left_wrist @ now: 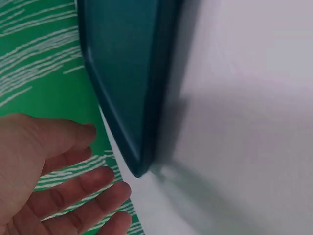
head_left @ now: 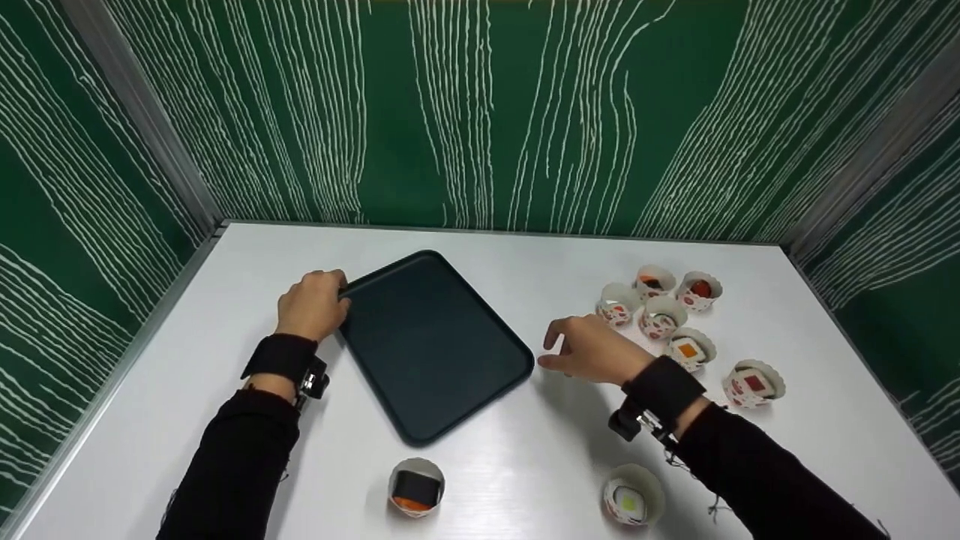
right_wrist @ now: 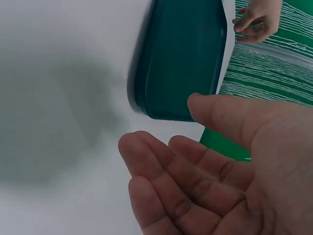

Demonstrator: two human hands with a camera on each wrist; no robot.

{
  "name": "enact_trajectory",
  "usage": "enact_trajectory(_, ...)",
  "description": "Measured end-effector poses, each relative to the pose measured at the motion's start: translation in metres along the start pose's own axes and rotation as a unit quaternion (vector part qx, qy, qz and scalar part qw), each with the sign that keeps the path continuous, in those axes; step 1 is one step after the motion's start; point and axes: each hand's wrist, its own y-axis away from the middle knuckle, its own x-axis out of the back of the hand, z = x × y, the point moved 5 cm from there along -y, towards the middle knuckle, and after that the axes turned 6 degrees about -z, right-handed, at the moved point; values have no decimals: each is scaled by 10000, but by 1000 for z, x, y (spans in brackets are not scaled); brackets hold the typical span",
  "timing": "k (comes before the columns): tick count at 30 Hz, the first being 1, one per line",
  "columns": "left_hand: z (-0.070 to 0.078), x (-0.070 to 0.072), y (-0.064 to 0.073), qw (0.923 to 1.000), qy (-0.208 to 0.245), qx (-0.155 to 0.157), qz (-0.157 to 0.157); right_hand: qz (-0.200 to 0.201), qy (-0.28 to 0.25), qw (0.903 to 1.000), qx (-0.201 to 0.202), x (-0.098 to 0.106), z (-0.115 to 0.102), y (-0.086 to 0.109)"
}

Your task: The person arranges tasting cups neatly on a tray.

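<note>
A dark, rounded-corner tray [head_left: 439, 352] lies turned at an angle on the white table. Beside its left corner is my left hand [head_left: 311, 306], fingertips right at the rim in the head view. The left wrist view shows that hand's fingers [left_wrist: 80, 188] loosely bent and spread, with nothing held. My right hand [head_left: 596, 349] hovers just off the tray's right corner. Its thumb and fingers [right_wrist: 161, 166] are apart and slightly bent, and no object sits between them. In the right wrist view the thumb overlaps the tray's corner.
Several patterned paper cups [head_left: 662, 319] holding toy-like sushi pieces cluster beyond my right forearm, with another cup [head_left: 754, 384] farther right. Near the front stand a cup [head_left: 416, 487] with a black-banded orange piece and a cup [head_left: 632, 495] with a white-and-green piece. Green, white-streaked panels [head_left: 525, 112] surround the table.
</note>
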Motion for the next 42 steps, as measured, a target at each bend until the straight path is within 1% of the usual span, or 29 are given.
enact_trajectory(2,-4,-1,-1,10000,-40,59,-10,-23,44,10000,7,-4,-2,-3)
enact_trajectory(7,-13,-4,-2,9998,-91,172,11,-110,85,9998,-143,-10,-4,-11)
enact_trajectory(13,-21,-4,-4,9995,-172,187,206,-16,370,9993,-111,-13,-5,-16)
enact_trajectory(17,-26,-5,-6,9994,-160,261,168,30,498,9987,-115,-15,-7,-19)
enact_trajectory(25,-29,-6,-10,9994,-127,330,44,60,630,9979,-126,-16,-8,-23)
enact_trajectory(32,-29,-9,-13,9993,-112,363,0,51,720,9973,-138,-18,-5,-26)
enact_trajectory(35,-29,-10,-14,9993,-88,373,28,37,687,9975,-136,-19,-3,-27)
enact_trajectory(42,-26,-13,-16,9992,-57,310,227,41,629,9978,201,-21,-4,-26)
